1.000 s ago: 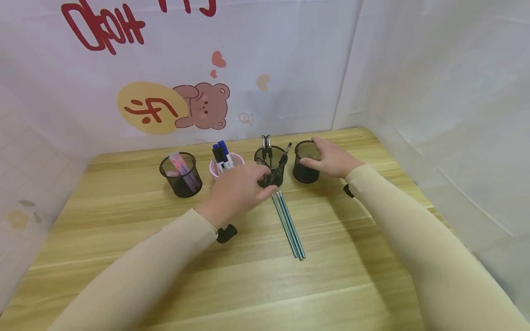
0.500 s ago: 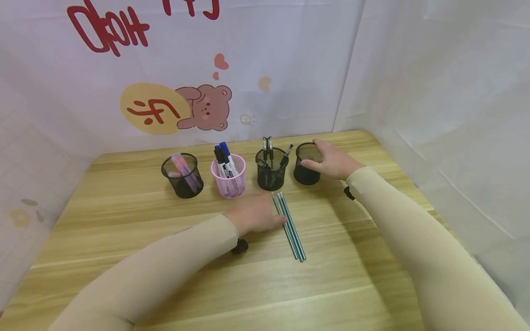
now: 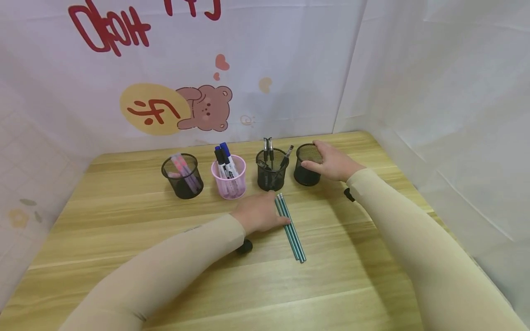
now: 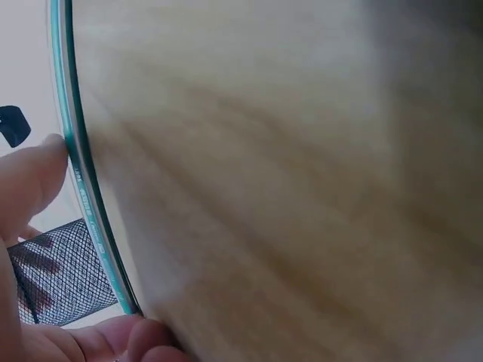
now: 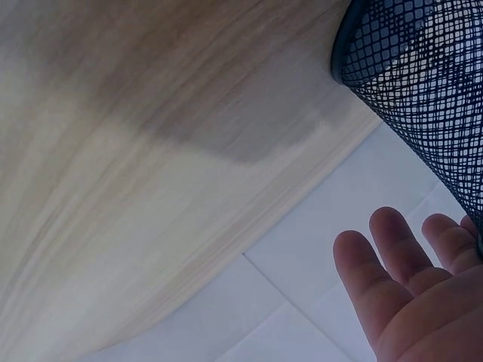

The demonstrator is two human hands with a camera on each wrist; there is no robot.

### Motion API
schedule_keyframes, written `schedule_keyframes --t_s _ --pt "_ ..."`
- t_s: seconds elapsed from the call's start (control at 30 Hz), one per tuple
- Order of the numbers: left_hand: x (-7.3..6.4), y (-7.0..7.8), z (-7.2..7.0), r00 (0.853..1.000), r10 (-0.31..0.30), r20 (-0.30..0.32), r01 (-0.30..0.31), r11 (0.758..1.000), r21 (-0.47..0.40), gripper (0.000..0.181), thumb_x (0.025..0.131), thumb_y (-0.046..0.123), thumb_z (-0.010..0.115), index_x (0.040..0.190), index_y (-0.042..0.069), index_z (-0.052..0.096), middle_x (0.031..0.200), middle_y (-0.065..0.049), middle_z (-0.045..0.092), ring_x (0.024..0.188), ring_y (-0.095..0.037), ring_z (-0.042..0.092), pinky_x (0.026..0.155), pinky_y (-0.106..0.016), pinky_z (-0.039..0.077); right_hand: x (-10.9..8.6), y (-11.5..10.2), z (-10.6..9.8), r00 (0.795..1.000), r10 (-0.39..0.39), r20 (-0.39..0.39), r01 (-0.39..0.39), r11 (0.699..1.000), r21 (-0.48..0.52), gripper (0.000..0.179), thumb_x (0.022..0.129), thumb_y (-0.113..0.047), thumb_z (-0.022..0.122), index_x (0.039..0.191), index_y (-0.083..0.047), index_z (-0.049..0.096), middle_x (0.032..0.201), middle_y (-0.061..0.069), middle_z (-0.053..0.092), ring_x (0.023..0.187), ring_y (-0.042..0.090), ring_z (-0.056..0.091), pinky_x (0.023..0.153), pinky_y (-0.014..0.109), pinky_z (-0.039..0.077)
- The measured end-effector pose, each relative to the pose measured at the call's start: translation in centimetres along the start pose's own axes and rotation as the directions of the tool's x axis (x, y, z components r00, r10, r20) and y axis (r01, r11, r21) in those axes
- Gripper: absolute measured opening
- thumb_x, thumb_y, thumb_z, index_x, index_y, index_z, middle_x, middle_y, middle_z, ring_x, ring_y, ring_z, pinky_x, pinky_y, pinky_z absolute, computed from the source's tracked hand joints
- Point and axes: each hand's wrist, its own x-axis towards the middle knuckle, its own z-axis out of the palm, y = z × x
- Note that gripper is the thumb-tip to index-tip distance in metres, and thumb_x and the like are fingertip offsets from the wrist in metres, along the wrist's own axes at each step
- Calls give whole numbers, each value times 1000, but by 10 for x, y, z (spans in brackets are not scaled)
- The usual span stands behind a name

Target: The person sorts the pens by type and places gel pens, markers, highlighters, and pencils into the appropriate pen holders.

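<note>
My left hand is over three green pencils lying side by side on the table. Its thumb touches them partway along, and its fingers are near their upper ends. Close up in the left wrist view, thumb and fingers lie along one edge of the green pencils. My right hand grips a black mesh pen holder at the right of the row, thumb in front and index finger at the rim. Several other fingers of the right hand stretch out beside the black mesh pen holder.
Left of the gripped holder stand a black mesh holder with black pens, a pink one with blue and black markers, and another black one with pink and purple sticks. A white cloth hangs behind the wooden table.
My left hand has come down from beside the pen holders to the pencils. The leftmost pencil has shifted right against the others. My right hand has stayed at its holder.
</note>
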Motion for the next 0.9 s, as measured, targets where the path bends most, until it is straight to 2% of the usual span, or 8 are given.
schedule_keyframes --t_s 0.13,0.3,0.47,0.63,0.9 --pt "1 1 -1 1000 -9 10 9 1000 5 94 88 71 69 155 9 46 151 -12 61 129 -29 65 102 -46 56 0 0 0 1000 1 -1 -1 1000 -6 110 97 -78 48 168 0 12 173 24 21 160 42 24 131 58 24" --pt "2 -2 -2 1000 -15 23 15 999 -33 82 84 57 77 146 8 52 139 -13 68 114 -26 69 93 -43 59 0 0 0 1000 5 1 -5 1000 6 111 97 -78 49 168 0 12 173 25 21 160 44 24 130 60 24" --pt "0 -8 -5 1000 -6 26 9 995 -98 71 85 41 80 146 12 57 139 -8 69 114 -24 67 100 -44 56 1 2 2 1000 9 4 -9 1000 18 112 96 -79 48 168 -1 12 173 25 20 160 44 23 130 61 23" --pt "-4 -13 -7 999 25 32 -22 996 -89 62 85 26 79 144 15 62 140 -6 69 110 -24 65 103 -45 55 1 3 2 1000 9 7 -9 1000 20 112 97 -79 47 168 -1 10 173 25 18 161 44 21 131 60 22" --pt "-10 -21 -9 999 13 33 -9 995 -102 59 86 15 79 143 19 65 139 -4 69 105 -21 62 100 -42 55 1 3 2 1000 1 6 -1 1000 18 112 97 -78 48 168 0 10 173 26 19 161 44 21 131 60 22"
